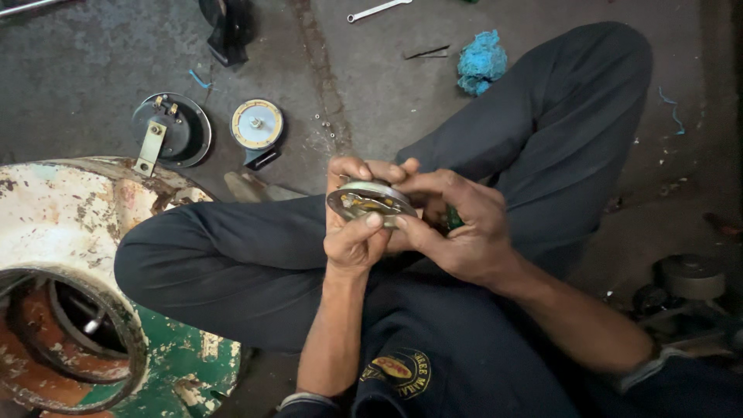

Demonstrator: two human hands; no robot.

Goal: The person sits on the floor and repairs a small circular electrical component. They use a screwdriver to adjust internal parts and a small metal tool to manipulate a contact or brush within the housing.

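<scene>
I sit cross-legged on a concrete floor and hold a round metal horn disc (pixel 370 201) over my lap with both hands. My left hand (pixel 352 232) grips its near edge from below, thumb on the rim. My right hand (pixel 457 224) closes on the disc's right side, and something green (pixel 453 220) shows inside its palm. The disc's underside with brassy contacts faces me.
On the floor ahead lie a black horn (pixel 174 128) with a metal bracket, a smaller white-faced horn (pixel 257 125), a spanner (pixel 378 9), a blue rag (pixel 481 60) and small screws (pixel 329 128). A rusty white-and-green drum (pixel 70 232) stands at left. Dark parts (pixel 685 286) sit at right.
</scene>
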